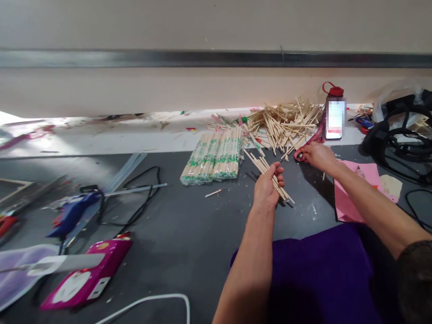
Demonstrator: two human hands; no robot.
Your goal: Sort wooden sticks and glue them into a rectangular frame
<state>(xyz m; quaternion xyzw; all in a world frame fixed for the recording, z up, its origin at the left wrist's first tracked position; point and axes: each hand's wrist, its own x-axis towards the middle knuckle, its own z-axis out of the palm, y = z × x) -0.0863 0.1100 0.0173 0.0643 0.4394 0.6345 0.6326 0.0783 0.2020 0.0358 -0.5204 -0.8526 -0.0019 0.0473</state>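
Note:
My left hand (268, 184) is closed round a bundle of thin wooden sticks (258, 163), which slant from upper left to lower right above the dark floor. My right hand (315, 154) reaches forward and is closed on a small red-handled tool (298, 155), probably scissors, at the edge of a loose heap of cut sticks (286, 119). Two wrapped packs of sticks with green print (214, 159) lie just left of my left hand. A single short stick (213, 193) lies on the floor below the packs.
A blue glue gun (74, 213) with black cord lies at left, near a magenta box (86, 274) and a white cable (148, 301). A red-capped bottle (334, 114) stands by the wall. Pink paper (351, 198), black rings (401, 139) and purple cloth (320, 270) are at right.

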